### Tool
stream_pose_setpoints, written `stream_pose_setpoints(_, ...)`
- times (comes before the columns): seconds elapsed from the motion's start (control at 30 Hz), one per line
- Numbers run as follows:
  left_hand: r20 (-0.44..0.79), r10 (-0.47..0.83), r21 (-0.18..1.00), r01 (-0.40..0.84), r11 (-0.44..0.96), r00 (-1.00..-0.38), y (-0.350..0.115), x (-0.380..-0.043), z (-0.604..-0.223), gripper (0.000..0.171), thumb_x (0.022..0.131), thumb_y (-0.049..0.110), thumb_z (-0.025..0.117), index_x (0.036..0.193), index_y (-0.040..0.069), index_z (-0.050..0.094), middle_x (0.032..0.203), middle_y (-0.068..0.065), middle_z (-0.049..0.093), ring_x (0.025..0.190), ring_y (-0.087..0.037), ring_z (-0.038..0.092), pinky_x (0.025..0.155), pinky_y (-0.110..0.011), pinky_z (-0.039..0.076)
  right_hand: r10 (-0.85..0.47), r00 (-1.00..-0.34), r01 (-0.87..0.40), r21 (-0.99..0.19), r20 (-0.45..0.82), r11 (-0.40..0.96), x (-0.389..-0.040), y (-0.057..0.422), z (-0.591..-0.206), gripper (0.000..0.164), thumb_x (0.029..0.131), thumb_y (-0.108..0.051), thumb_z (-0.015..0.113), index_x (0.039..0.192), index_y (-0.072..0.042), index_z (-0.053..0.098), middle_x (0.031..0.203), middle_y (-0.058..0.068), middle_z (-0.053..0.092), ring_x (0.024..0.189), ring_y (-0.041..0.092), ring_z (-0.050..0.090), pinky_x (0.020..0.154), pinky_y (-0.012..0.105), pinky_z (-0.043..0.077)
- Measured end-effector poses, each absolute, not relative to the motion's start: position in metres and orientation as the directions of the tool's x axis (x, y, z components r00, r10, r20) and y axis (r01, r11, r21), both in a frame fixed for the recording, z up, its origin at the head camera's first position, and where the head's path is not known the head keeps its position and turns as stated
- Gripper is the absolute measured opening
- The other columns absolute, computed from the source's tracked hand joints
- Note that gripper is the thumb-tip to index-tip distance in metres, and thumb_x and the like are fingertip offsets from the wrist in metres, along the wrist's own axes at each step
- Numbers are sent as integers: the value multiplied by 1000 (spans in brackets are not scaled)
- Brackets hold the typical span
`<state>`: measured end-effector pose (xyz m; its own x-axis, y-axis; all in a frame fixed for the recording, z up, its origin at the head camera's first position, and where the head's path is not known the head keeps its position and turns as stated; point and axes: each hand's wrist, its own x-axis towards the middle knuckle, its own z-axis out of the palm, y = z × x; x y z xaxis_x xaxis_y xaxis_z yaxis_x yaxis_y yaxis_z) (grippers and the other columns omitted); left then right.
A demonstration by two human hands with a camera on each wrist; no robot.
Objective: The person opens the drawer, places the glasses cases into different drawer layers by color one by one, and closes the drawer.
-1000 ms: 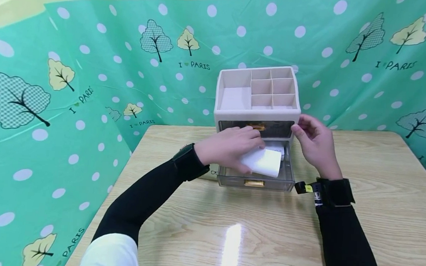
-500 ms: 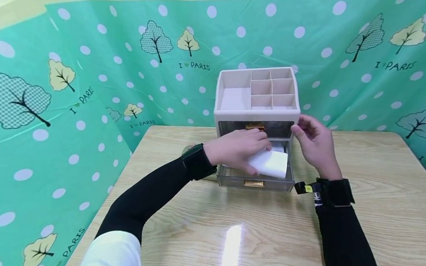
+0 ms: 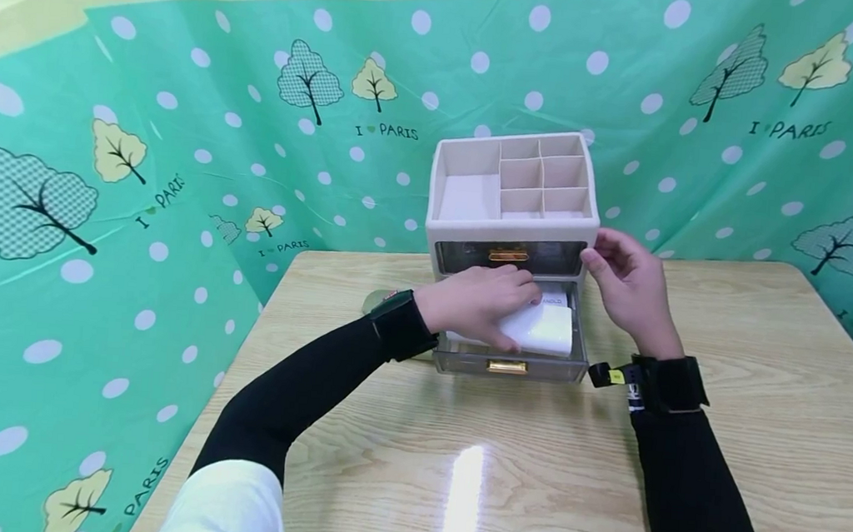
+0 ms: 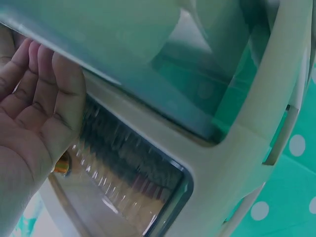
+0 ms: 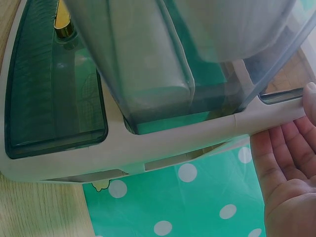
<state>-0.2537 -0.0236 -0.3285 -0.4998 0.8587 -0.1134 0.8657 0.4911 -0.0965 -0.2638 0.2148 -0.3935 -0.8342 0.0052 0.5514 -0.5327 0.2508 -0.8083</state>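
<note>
A white desktop organizer [image 3: 512,227] stands at the table's back, its lower clear smoky drawer [image 3: 464,365] pulled out. My left hand [image 3: 478,303] reaches into this drawer and holds a smooth white rounded block [image 3: 545,332], thumb on the near side and fingers over the far side. Behind the block lies a white item with small print [image 3: 555,299], partly covered. My right hand [image 3: 629,294] grips the organizer's right front edge, thumb in front; in the right wrist view its fingers [image 5: 276,148] lie against the side wall. Part of the drawer's contents is hidden by my left hand.
The upper dark drawer [image 3: 465,256] with a gold handle [image 3: 508,256] is closed. Divided compartments [image 3: 546,175] form the organizer's top. A greenish rounded object [image 3: 374,300] sits on the wooden table [image 3: 383,430] behind my left wrist. A patterned green cloth [image 3: 373,178] hangs behind.
My left hand has moved right with the white block, which now lies lower and flatter in the drawer. The right hand stays at the organizer's edge.
</note>
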Motion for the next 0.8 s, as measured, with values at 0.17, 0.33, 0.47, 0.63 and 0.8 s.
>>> stream_pose_setpoints(0.17, -146, 845, -79, 857, 509, -515, -25, -256, -332, 73, 85, 58, 77, 137, 10, 57, 131, -5, 59, 111, -18, 54, 86, -30, 54, 3, -834, -535, -811, 552, 237, -264, 215, -394, 32, 100, -8, 67, 129, 6, 63, 103, 0, 66, 91, 10, 62, 76, 12, 52)
stream_pose_setpoints(0.33, -149, 844, -60, 857, 512, -514, -24, -259, -336, 71, 85, 58, 77, 135, 10, 59, 129, -5, 60, 110, -18, 55, 83, -29, 55, 5, -835, -534, -811, 551, 240, -264, 215, -393, 32, 101, -8, 66, 129, 6, 63, 102, -2, 66, 91, 9, 63, 76, 12, 52)
stream_pose_setpoints(0.47, -148, 850, -56, 862, 503, -506, -23, -260, -340, 68, 86, 57, 78, 131, 10, 60, 123, -4, 61, 105, -16, 56, 79, -29, 54, 6, -834, -537, -813, 552, 227, -264, 215, -393, 32, 100, -7, 67, 128, 7, 62, 102, -3, 66, 91, 9, 63, 76, 12, 52)
stream_pose_setpoints(0.63, -157, 857, -79, 871, 484, -491, -20, -261, -344, 64, 87, 57, 76, 129, 10, 61, 120, -3, 62, 102, -15, 57, 81, -29, 54, 3, -833, -539, -811, 554, 227, -264, 215, -394, 32, 101, -8, 66, 129, 7, 62, 103, -3, 66, 91, 9, 63, 76, 12, 52)
stream_pose_setpoints(0.8, -156, 858, -92, 873, 480, -489, -20, -261, -345, 63, 87, 57, 76, 128, 11, 62, 120, -3, 63, 102, -15, 58, 81, -29, 54, 0, -835, -535, -813, 550, 231, -265, 215, -395, 32, 101, -10, 66, 129, 6, 63, 104, 0, 67, 91, 10, 63, 76, 12, 52)
